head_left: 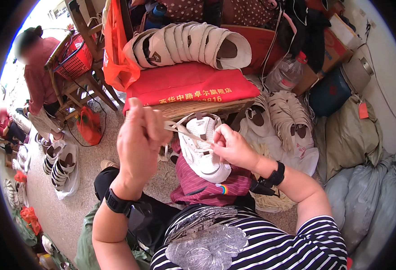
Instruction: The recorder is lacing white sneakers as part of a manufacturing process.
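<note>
A white sneaker (210,167) with brown trim rests on a dark red striped cloth (193,183) over my lap, its toe toward me. From its eyelets a pale flat shoelace (183,130) stretches up and left. My left hand (139,141), raised left of the sneaker, is closed, and the lace runs to its curled fingers. Over the sneaker's right side, my right hand (235,146) pinches the lace near the eyelets. The fingertips of my left hand are partly hidden behind its own knuckles.
Ahead, a wooden bench bears a red cloth (189,83) and a row of nested shoe uppers (184,45). More uppers (291,114) lie at right, beside grey sacks (369,189). Bagged shoes (63,166) stand on the left floor. A person (40,74) is near a red basket (74,56).
</note>
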Demonstrator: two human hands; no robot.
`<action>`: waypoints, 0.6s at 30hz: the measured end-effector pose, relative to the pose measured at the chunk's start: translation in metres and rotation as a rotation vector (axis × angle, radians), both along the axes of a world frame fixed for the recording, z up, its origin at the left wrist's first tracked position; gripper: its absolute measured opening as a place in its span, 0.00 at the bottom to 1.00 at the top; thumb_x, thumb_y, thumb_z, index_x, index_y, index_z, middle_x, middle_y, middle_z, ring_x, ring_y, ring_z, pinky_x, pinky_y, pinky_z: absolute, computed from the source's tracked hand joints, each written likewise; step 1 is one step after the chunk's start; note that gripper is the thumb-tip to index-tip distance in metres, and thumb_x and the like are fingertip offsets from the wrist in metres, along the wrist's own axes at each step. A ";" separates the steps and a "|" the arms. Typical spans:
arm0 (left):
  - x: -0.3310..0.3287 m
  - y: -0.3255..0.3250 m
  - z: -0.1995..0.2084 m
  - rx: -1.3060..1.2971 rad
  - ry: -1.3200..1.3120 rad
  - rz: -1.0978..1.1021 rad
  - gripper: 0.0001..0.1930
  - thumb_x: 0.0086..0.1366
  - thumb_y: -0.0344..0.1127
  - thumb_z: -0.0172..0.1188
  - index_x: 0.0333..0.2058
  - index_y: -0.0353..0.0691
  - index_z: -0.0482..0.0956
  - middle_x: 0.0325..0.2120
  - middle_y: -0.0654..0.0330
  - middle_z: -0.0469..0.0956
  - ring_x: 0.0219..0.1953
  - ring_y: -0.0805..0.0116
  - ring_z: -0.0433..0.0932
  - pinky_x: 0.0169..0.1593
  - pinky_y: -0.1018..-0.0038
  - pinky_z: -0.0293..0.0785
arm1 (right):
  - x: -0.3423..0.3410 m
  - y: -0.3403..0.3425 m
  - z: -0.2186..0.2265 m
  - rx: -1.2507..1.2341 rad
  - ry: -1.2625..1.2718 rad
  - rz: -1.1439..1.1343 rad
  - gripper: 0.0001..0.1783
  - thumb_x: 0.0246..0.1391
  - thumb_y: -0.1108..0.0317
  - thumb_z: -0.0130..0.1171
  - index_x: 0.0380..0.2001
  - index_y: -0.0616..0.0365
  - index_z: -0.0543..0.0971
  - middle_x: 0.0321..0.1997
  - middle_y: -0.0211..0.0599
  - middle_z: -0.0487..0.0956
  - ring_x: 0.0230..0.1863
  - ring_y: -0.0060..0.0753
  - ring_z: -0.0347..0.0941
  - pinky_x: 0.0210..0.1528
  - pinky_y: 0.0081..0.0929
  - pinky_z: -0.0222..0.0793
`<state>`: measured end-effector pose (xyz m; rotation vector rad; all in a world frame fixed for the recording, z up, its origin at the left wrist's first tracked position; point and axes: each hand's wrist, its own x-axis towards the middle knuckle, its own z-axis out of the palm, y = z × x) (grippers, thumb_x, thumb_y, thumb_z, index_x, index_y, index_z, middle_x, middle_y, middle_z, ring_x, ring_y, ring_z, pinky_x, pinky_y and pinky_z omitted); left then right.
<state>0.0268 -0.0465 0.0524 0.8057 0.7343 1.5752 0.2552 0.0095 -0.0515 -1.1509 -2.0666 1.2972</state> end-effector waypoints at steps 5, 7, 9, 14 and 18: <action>-0.045 0.003 -0.025 -0.053 -0.056 0.259 0.24 0.76 0.46 0.36 0.18 0.48 0.59 0.13 0.70 0.53 0.16 0.77 0.51 0.25 0.76 0.55 | 0.005 0.006 -0.014 -0.357 0.227 -0.040 0.09 0.53 0.71 0.57 0.36 0.61 0.70 0.27 0.35 0.75 0.20 0.21 0.73 0.24 0.25 0.70; -0.046 0.008 -0.035 -0.112 -0.104 0.295 0.23 0.76 0.46 0.38 0.20 0.46 0.63 0.15 0.70 0.56 0.19 0.77 0.54 0.29 0.76 0.56 | 0.005 0.014 -0.006 -0.173 0.169 0.035 0.07 0.56 0.73 0.56 0.37 0.61 0.71 0.29 0.32 0.75 0.23 0.18 0.72 0.26 0.21 0.70; -0.044 0.006 -0.032 -0.069 -0.073 0.243 0.20 0.76 0.45 0.38 0.26 0.43 0.68 0.17 0.69 0.60 0.21 0.77 0.58 0.33 0.76 0.61 | -0.007 0.024 0.022 0.221 0.002 0.151 0.08 0.59 0.72 0.53 0.42 0.61 0.75 0.36 0.29 0.78 0.33 0.18 0.73 0.36 0.20 0.72; -0.017 -0.007 0.021 0.081 -0.006 0.061 0.19 0.76 0.45 0.39 0.32 0.41 0.71 0.21 0.67 0.63 0.23 0.77 0.60 0.38 0.74 0.64 | -0.054 0.044 0.038 -0.267 0.272 0.476 0.11 0.61 0.69 0.52 0.44 0.62 0.77 0.40 0.30 0.80 0.43 0.21 0.74 0.49 0.22 0.69; -0.037 -0.010 0.030 0.289 -0.047 0.057 0.17 0.75 0.43 0.41 0.37 0.36 0.73 0.26 0.62 0.69 0.27 0.73 0.65 0.40 0.72 0.68 | -0.062 0.056 0.032 -0.525 0.305 0.563 0.12 0.63 0.63 0.54 0.43 0.59 0.77 0.34 0.26 0.78 0.34 0.15 0.72 0.38 0.18 0.70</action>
